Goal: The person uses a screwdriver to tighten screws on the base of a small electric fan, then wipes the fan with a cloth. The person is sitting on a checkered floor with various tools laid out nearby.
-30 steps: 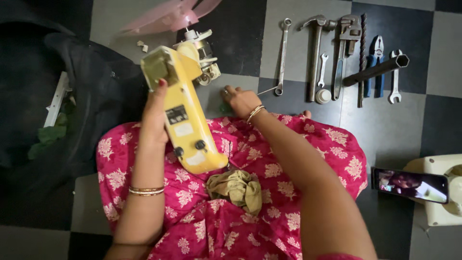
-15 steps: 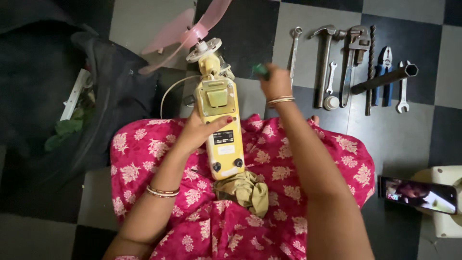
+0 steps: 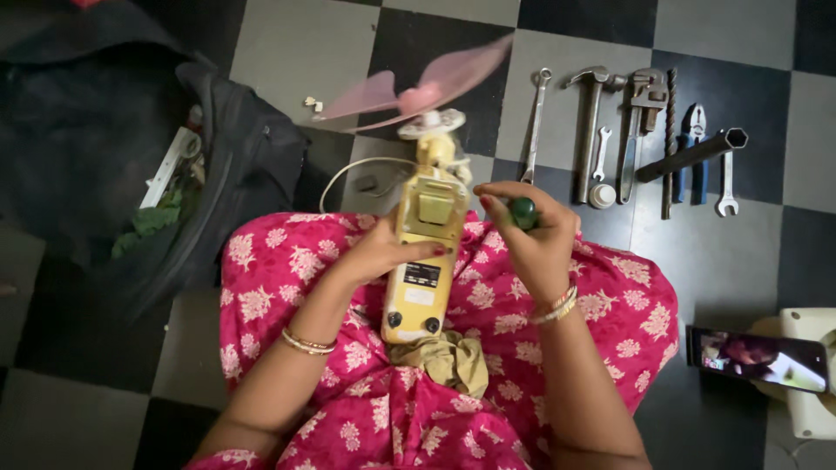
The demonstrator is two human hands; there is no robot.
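Note:
A small yellow fan body (image 3: pixel 424 261) lies lengthwise on my lap, over the pink flowered cloth (image 3: pixel 610 305). Its pink blades (image 3: pixel 409 91) point away from me, above the floor. My left hand (image 3: pixel 383 252) grips the yellow body from the left side. My right hand (image 3: pixel 531 231) is closed around a dark green screwdriver handle (image 3: pixel 523 211), held just right of the fan's top; its tip is hidden. A white cord (image 3: pixel 353 174) loops off the fan to the left.
A row of tools lies on the checkered floor: spanner (image 3: pixel 535 122), hammer (image 3: pixel 590 130), pipe wrench (image 3: pixel 640 122), pliers (image 3: pixel 692 152), dark hex tube (image 3: pixel 692 155). A dark bag (image 3: pixel 113 157) sits left. A phone (image 3: pixel 756 359) rests at right. An olive rag (image 3: pixel 448 361) lies on my lap.
My left hand has swung the fan from a tilt to straight along my lap. My right hand came back from the floor holding the green-handled screwdriver, close to the fan's top.

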